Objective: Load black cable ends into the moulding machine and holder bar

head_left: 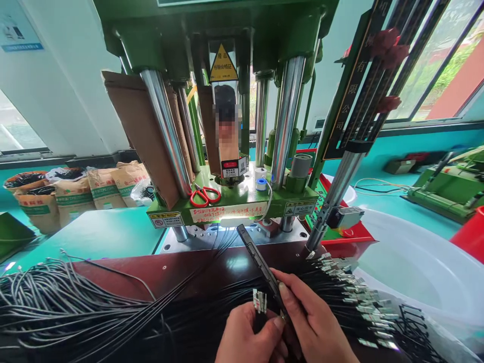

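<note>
My left hand (247,335) is closed low in the centre, pinching a small bunch of silver cable plugs (259,301) that point upward. Close beside it, my right hand (312,315) grips a long dark slotted metal bar (260,264), tilted with its far end up and to the left. The fingertips of both hands nearly meet at the bar's lower part. Black cables (242,288) run across the dark red-brown table under the hands. To the right lie many cables with silver plug ends (359,297) in a dense row.
A green press (223,25) with steel columns stands ahead, a lit gap under its front plate. Red-handled scissors (205,195) lie on that plate. Coiled grey-black cables (49,302) cover the table's left. A white tub (401,257) stands right; filled sacks (100,187) line the wall.
</note>
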`<state>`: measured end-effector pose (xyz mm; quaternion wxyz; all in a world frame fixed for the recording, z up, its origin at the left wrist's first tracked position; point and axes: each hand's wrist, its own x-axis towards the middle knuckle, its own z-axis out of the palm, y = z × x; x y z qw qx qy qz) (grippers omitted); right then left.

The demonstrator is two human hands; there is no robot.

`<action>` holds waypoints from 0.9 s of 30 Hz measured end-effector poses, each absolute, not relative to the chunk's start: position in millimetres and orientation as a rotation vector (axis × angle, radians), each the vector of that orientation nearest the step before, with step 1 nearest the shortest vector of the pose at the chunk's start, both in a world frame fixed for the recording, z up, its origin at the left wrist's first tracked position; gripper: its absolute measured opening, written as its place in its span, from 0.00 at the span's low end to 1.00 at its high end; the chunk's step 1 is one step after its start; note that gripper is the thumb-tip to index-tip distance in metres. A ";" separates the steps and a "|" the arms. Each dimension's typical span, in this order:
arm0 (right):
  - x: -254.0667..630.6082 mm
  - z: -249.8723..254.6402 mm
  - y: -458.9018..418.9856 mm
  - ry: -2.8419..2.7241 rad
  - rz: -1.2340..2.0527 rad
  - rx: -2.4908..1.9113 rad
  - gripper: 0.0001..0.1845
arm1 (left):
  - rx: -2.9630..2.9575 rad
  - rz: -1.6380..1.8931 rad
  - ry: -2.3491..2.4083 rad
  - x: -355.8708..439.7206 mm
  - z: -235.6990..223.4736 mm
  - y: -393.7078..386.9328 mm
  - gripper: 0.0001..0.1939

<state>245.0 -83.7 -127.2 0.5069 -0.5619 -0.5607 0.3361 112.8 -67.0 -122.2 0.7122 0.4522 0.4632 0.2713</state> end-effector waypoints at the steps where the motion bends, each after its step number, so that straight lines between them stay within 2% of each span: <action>1: 245.2 -126.4 -84.2 -1.348 0.830 -1.357 0.23 | 0.981 0.598 1.009 111.7 -121.6 -66.6 0.25; 4: 247.2 -120.6 -86.0 -1.225 1.044 -1.410 0.29 | 0.827 0.610 0.953 102.3 -117.4 -63.4 0.29; 8: 251.5 -111.4 -87.1 -1.075 1.228 -1.377 0.36 | 0.655 0.721 0.868 85.8 -111.9 -59.3 0.27; 11: 252.0 -111.2 -85.8 -1.067 1.264 -1.364 0.37 | 0.728 0.699 0.877 85.1 -112.1 -60.0 0.31; 21: 252.1 -120.3 -84.6 -1.144 1.262 -1.373 0.36 | 1.025 0.515 1.038 106.1 -105.6 -61.8 0.23; 27: 252.5 -119.9 -85.8 -1.171 1.242 -1.408 0.35 | 1.026 0.508 1.022 106.6 -109.3 -60.9 0.26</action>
